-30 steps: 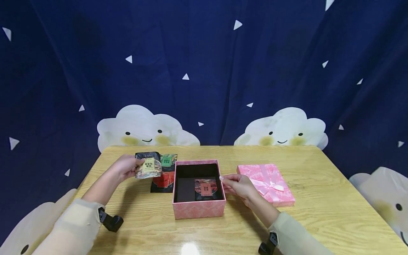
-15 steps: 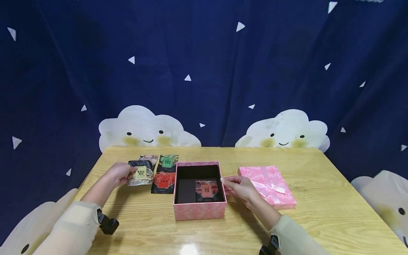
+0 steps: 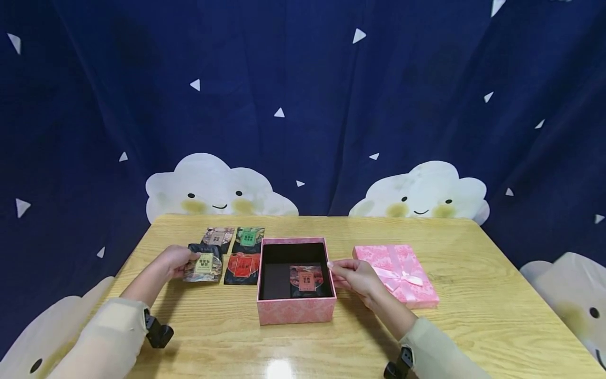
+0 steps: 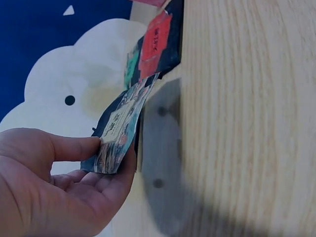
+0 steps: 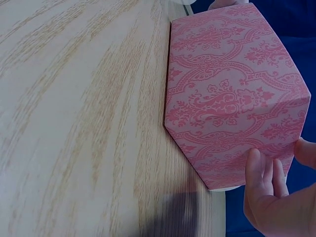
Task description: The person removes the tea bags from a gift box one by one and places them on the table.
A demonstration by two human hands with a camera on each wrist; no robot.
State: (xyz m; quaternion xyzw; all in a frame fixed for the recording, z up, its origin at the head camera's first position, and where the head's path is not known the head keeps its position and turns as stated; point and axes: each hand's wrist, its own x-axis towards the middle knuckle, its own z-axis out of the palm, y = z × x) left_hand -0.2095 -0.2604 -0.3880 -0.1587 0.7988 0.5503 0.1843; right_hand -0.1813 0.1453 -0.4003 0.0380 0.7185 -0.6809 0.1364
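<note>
My left hand point(image 3: 177, 260) pinches a dark foil packet with a pale yellow label point(image 3: 204, 262) by its left edge, thumb on top and fingers beneath. In the left wrist view the packet point(image 4: 121, 131) is tilted, its shadow on the wood beside it. At the middle of the table stands an open pink patterned box point(image 3: 295, 311) with a black inside. One red-labelled packet point(image 3: 306, 281) lies in its front right part. My right hand point(image 3: 355, 276) holds the box's right wall, thumb at the rim and fingers against the outer side point(image 5: 222, 98).
Left of the box lie a green-labelled packet point(image 3: 248, 239), a bright red one point(image 3: 242, 268) and a brownish one point(image 3: 219, 237), partly covered by the held packet. A pink lid with a ribbon bow point(image 3: 397, 275) rests on the table point(image 3: 483, 295) to the right.
My left hand has moved left and down toward the tabletop with the yellow-labelled packet, uncovering the brownish packet and more of the green and red ones. My right hand stays on the box.
</note>
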